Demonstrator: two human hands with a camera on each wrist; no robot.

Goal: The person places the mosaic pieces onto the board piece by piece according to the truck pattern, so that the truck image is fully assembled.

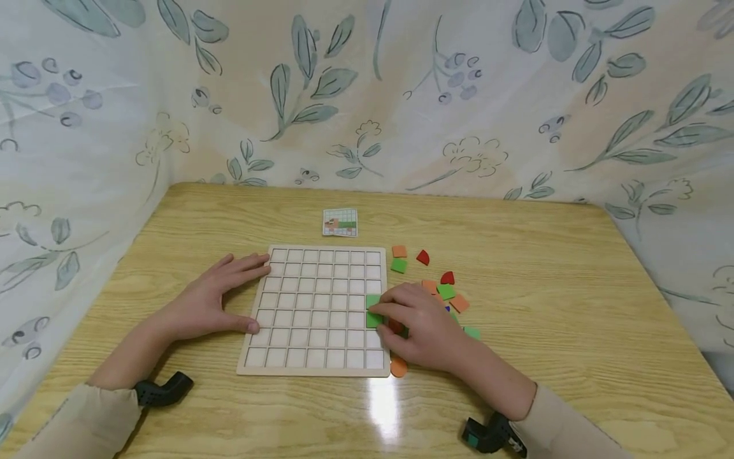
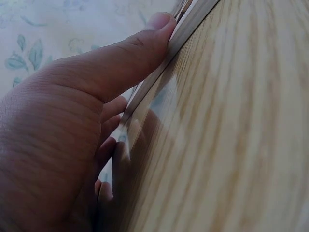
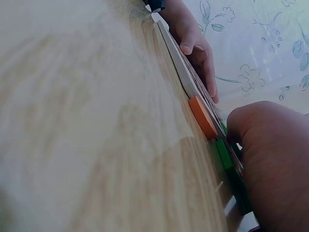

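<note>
A wooden grid board lies flat on the table. My left hand rests at its left edge, fingers spread, with the fingertips and thumb touching the frame; the left wrist view shows the thumb against the board's side. At the right column, my right hand pinches a green square between thumb and fingers, over a cell. Another green square sits in the cell just above. Part of both squares is hidden by the fingers.
Several loose pieces lie right of the board: orange squares, green squares, red quarter circles and an orange disc. Some are partly covered by the right hand. A small picture card lies beyond the board.
</note>
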